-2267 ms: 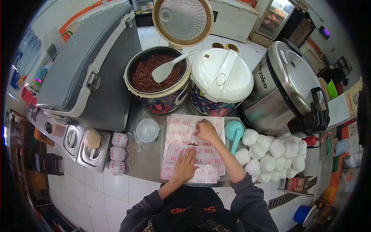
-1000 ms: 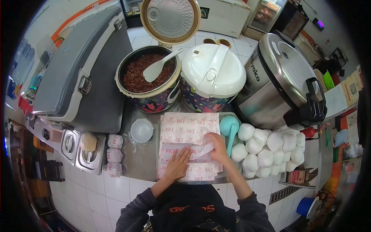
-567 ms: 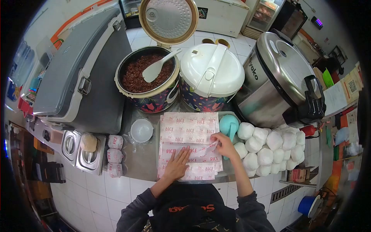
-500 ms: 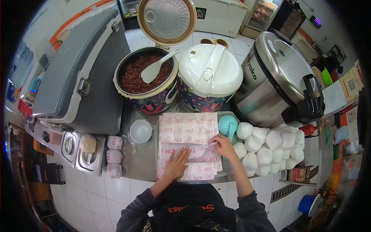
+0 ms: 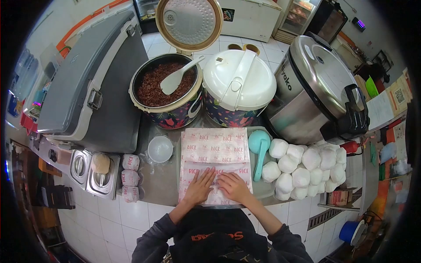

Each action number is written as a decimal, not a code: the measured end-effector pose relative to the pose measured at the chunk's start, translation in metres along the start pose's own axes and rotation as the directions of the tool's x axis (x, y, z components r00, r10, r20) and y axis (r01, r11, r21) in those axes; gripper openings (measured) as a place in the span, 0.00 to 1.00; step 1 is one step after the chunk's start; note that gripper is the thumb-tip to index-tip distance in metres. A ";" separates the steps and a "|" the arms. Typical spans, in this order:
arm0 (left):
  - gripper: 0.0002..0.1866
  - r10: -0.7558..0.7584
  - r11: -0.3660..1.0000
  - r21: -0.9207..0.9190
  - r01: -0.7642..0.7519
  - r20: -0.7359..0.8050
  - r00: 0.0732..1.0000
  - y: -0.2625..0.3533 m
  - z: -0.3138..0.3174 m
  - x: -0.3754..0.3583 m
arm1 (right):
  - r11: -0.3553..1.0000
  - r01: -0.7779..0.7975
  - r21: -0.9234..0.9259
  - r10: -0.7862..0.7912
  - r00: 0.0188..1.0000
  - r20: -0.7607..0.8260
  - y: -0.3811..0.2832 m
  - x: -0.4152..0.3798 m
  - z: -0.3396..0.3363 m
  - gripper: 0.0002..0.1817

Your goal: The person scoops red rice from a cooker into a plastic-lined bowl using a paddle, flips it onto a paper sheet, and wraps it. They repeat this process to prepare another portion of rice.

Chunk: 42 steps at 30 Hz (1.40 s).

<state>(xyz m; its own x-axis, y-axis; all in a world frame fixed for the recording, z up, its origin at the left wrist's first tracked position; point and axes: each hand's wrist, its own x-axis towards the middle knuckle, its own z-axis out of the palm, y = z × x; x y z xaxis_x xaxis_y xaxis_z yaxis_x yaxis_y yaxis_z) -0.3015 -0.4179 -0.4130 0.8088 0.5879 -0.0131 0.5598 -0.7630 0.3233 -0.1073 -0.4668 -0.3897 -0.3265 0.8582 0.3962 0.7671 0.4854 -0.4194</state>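
A stack of thin wrapping papers (image 5: 214,147) printed with red "RICE" lettering lies at the front of the metal table. My left hand (image 5: 199,187) rests flat on its lower half with the fingers spread. Close beside it, my right hand (image 5: 233,188) lies on the same paper, fingers extended and slightly bent, with nothing visible in them. A fold line runs across the paper above both hands. A turquoise ladle (image 5: 262,151) sits to the right of the stack. Several white round bundles (image 5: 300,177) are piled further right.
An open rice cooker (image 5: 164,111) holds dark red rice and a white paddle (image 5: 173,82). Beside it stand a closed cooker (image 5: 237,83) and a large steel one (image 5: 313,101). A grey cool box (image 5: 101,74), white bowl (image 5: 160,149) and "RICE" wrapped bundles (image 5: 130,177) are leftward.
My right hand has let go of the paper's raised right edge and moved left and down, beside my left hand. That edge now lies flat. My left hand has stayed in place.
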 end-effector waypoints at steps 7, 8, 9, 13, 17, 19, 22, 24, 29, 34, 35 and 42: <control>0.20 0.084 0.955 -0.248 -0.161 -0.293 0.952 -0.031 -0.003 -0.021 | 0.998 -0.062 -0.024 0.063 0.998 0.026 0.012 -0.035 0.008 0.17; 0.19 0.060 0.955 -0.262 -0.143 -0.299 0.952 -0.033 -0.004 -0.023 | 0.997 -0.062 -0.041 0.063 0.998 0.019 0.013 -0.037 0.011 0.17; 0.18 0.036 0.953 -0.276 -0.124 -0.303 0.952 -0.035 -0.005 -0.025 | 0.996 -0.063 -0.058 0.064 0.998 0.013 0.013 -0.038 0.014 0.17; 0.15 -0.011 0.958 -0.276 -0.082 -0.322 0.947 -0.045 0.003 -0.025 | 0.989 -0.087 -0.118 0.086 0.996 -0.014 0.015 -0.039 0.022 0.16; 0.12 -0.046 0.950 -0.305 -0.058 -0.324 0.945 -0.056 0.010 -0.015 | 0.968 -0.251 -0.002 0.251 0.965 -0.072 0.021 -0.031 0.027 0.13; 0.11 -0.118 0.934 -0.357 0.005 -0.294 0.948 -0.059 0.008 -0.007 | 0.932 -0.361 0.038 0.362 0.932 -0.025 0.027 -0.022 0.025 0.12; 0.11 -0.240 0.872 -0.477 0.109 -0.223 0.945 -0.060 0.010 0.007 | 0.841 -0.519 0.153 0.522 0.853 0.027 0.033 -0.003 0.025 0.12; 0.12 -0.332 0.781 -0.590 0.205 -0.113 0.937 -0.060 0.011 0.010 | 0.772 -0.621 0.139 0.615 0.784 0.090 0.033 0.008 0.020 0.12; 0.16 -0.427 0.894 -0.251 0.372 -0.222 0.876 -0.037 -0.024 0.037 | 0.763 -0.644 -0.052 0.641 0.746 0.179 0.026 0.032 0.010 0.11; 0.16 -0.151 0.988 -0.081 0.131 -0.336 0.930 -0.062 -0.027 0.042 | 0.919 -0.294 -0.261 0.268 0.954 -0.132 0.023 0.044 0.000 0.09; 0.15 -0.168 0.982 -0.138 0.132 -0.293 0.941 -0.068 -0.012 0.038 | 0.929 -0.285 -0.238 0.276 0.959 -0.072 0.027 0.037 0.003 0.10; 0.10 0.004 1.000 0.015 0.002 -0.384 0.924 -0.042 0.020 0.009 | 0.917 -0.265 -0.298 0.248 0.964 -0.094 0.015 -0.011 0.035 0.16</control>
<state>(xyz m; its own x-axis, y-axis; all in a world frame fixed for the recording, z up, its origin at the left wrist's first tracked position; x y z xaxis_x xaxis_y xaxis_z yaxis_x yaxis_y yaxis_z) -0.3140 -0.3862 -0.4459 0.6800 0.6432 0.3520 0.5642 -0.7656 0.3091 -0.1119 -0.4636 -0.4291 -0.0728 0.9322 0.3544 0.9545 0.1682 -0.2464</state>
